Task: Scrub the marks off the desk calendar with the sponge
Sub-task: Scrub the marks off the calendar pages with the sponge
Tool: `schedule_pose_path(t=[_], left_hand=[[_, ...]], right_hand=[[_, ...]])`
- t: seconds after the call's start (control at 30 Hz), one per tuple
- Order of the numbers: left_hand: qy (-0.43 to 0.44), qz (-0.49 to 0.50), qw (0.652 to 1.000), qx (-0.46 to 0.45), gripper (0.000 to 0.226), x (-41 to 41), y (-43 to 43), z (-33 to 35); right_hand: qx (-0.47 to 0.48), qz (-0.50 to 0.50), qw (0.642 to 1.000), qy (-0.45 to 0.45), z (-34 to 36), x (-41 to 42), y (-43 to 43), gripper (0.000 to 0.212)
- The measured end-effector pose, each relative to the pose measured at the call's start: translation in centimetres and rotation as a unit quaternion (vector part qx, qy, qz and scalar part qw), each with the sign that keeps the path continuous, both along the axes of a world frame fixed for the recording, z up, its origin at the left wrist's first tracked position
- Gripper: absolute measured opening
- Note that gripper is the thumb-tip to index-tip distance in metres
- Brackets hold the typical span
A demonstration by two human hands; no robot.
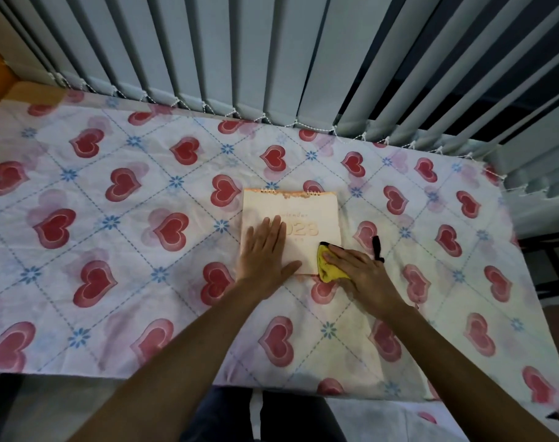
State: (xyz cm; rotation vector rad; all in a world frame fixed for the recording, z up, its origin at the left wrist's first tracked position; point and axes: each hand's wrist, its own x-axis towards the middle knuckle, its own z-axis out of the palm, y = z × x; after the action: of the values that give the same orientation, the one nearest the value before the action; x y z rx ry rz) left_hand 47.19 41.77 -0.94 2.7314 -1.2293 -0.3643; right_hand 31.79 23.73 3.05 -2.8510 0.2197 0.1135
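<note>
A pale orange desk calendar lies flat on the table's middle, its spiral binding at the far edge and "2023" printed on the cover. My left hand rests flat on the calendar's left half, fingers spread, pinning it down. My right hand presses a yellow sponge with a dark edge onto the calendar's near right corner. Part of the sponge is hidden under my fingers. Brownish stains show along the calendar's top edge.
A black marker lies just right of the calendar, close to my right hand. The table wears a white cloth with red hearts. Grey vertical blinds hang along the far edge. My legs show below the near edge.
</note>
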Motion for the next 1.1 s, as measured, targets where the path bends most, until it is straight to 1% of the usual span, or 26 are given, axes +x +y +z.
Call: schedule_pose_path(t=[0.07,0.13,0.23,0.3,0.37,0.43,0.53,0.6,0.7,0.8,0.87,0.93,1.0,1.03,1.07,1.1], left_hand=[[-0.008,-0.008,1.0,0.001,0.088,-0.1,0.1,-0.5],[-0.012,-0.014,1.0,-0.006,0.088,0.1,0.0,-0.5],[-0.024,-0.01,0.999,-0.019,0.088,-0.1,0.1,-0.3],[-0.014,-0.014,1.0,-0.011,0.088,0.0,0.1,0.1],[-0.009,-0.001,1.0,-0.008,0.088,0.0,0.2,0.2],[0.003,0.003,1.0,-0.01,0.087,-0.1,-0.2,0.4],[-0.008,-0.001,1.0,0.004,0.087,-0.2,-0.1,0.2],[-0.012,-0.006,1.0,0.006,0.087,-0.2,0.0,0.2],[-0.012,-0.007,1.0,0.003,0.087,-0.3,0.1,0.0],[-0.012,0.0,1.0,0.005,0.086,-0.3,-0.1,0.0],[-0.005,0.0,1.0,0.011,0.086,-0.2,-0.2,0.2],[0.021,0.002,1.0,-0.014,0.082,0.0,0.0,0.5],[0.046,0.064,0.993,-0.087,0.074,0.8,1.1,0.8],[0.037,0.109,0.988,-0.106,0.072,1.5,2.0,0.8],[0.019,0.145,0.984,-0.099,0.072,2.2,3.2,0.7],[0.002,0.163,0.984,-0.071,0.074,2.9,4.4,0.4]], right_hand=[[0.008,-0.032,0.999,0.031,0.2,1.9,-0.5,0.05],[0.01,-0.091,0.995,0.049,0.2,5.3,-1.4,0.048],[-0.009,-0.175,0.98,0.09,0.3,11.0,-2.4,0.049],[-0.027,-0.197,0.974,0.107,0.7,12.7,-2.5,0.05],[-0.057,-0.174,0.977,0.11,0.9,12.2,-1.8,0.049],[-0.07,-0.149,0.981,0.105,1.3,9.6,-1.1,0.049],[-0.051,-0.118,0.989,0.074,0.8,3.3,1.2,0.053],[-0.04,-0.115,0.989,0.081,0.7,0.8,2.2,0.053],[-0.071,-0.103,0.985,0.118,1.4,3.2,1.5,0.054],[-0.096,-0.134,0.977,0.132,2.0,9.8,0.6,0.051],[-0.111,-0.148,0.973,0.141,2.0,13.6,1.1,0.054],[-0.116,-0.113,0.979,0.122,1.8,15.3,2.4,0.054],[-0.121,-0.014,0.989,0.084,1.1,14.7,3.3,0.055],[-0.126,0.026,0.989,0.075,0.8,14.0,3.3,0.055],[-0.116,0.029,0.99,0.074,0.5,13.5,3.0,0.054],[-0.098,-0.009,0.992,0.079,0.5,13.2,2.8,0.052]])
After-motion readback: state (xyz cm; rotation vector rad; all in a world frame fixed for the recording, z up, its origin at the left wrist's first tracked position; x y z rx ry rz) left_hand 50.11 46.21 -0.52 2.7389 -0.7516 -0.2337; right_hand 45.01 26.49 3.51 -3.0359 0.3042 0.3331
